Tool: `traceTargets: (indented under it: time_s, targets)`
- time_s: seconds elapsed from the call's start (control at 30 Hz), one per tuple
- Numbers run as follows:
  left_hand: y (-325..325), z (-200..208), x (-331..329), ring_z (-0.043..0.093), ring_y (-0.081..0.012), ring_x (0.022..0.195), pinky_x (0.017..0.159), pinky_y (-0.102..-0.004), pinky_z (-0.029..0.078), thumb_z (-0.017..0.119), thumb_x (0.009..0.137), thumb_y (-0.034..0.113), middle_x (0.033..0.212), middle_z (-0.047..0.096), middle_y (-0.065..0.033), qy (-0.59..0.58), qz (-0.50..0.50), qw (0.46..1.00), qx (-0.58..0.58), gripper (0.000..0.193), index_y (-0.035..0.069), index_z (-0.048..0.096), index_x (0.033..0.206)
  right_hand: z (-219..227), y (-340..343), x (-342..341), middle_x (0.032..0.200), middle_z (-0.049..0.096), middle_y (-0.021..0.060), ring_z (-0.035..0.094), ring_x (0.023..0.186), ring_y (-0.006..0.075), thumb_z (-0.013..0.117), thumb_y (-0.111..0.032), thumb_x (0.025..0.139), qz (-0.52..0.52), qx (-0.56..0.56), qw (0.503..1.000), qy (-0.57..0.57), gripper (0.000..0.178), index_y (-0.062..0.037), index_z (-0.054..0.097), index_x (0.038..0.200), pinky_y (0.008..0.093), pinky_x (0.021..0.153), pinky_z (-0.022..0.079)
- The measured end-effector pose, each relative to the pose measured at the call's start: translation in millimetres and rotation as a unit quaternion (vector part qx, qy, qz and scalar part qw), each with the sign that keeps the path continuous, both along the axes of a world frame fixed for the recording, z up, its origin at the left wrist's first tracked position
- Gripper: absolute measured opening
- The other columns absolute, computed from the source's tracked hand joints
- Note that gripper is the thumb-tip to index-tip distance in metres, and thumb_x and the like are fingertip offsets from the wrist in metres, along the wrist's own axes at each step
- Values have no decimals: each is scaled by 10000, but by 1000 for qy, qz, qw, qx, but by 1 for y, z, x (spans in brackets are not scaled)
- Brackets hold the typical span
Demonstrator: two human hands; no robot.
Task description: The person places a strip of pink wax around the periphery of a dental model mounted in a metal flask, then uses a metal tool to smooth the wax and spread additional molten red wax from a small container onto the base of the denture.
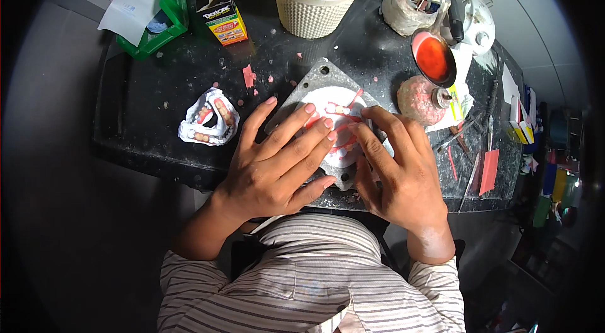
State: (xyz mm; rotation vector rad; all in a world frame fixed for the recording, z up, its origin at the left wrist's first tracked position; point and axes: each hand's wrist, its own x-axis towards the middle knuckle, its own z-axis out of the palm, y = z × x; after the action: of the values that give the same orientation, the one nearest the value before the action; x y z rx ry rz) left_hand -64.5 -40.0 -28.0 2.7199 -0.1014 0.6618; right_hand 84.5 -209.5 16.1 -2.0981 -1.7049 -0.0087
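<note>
A grey metal flask [315,78] with corner holes lies near the table's front edge, filled with white plaster [322,94]. Pink wax strips [358,96] and tooth-like pieces [340,109] show in the plaster. My left hand [274,166] is stretched over the flask's left side, fingers spread, with the fingertips on the pink and white surface. From the right, my right hand [403,172] reaches in with bent fingers apart, index fingertip at the wax and thumb by the flask's near edge. Part of the mould is hidden under my fingers.
Left of my hands sits a white plaster model [210,117] with pink wax and teeth. Behind are a wax scrap [248,76], a box [228,25], a green basket [146,49] and a woven cup [312,14]. To the right are a red-filled bowl [433,58], a burner [421,101] and a wax sheet [489,172].
</note>
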Motion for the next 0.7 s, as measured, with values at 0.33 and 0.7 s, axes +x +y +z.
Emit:
traceTargets:
  time_s: [0.33,0.7]
  targets:
    - [0,0,0,553,-287,1236,1105,-549,303,655,862,379,1217,670,-82,-8,-1,1000,-5,445,30,707,1134,-3,-4,-2,1248,564,185,581,996,301,747,-62,641,2,10,1000,13,574,33,607,1189,389,820,459]
    - [0,1,-1,558,-308,1243,1097,-538,314,636,881,397,1213,677,-90,-9,1,1000,-2,454,24,703,1132,-4,-6,-2,1265,574,173,588,984,282,756,-68,663,-1,14,1000,6,559,23,619,1197,374,815,457]
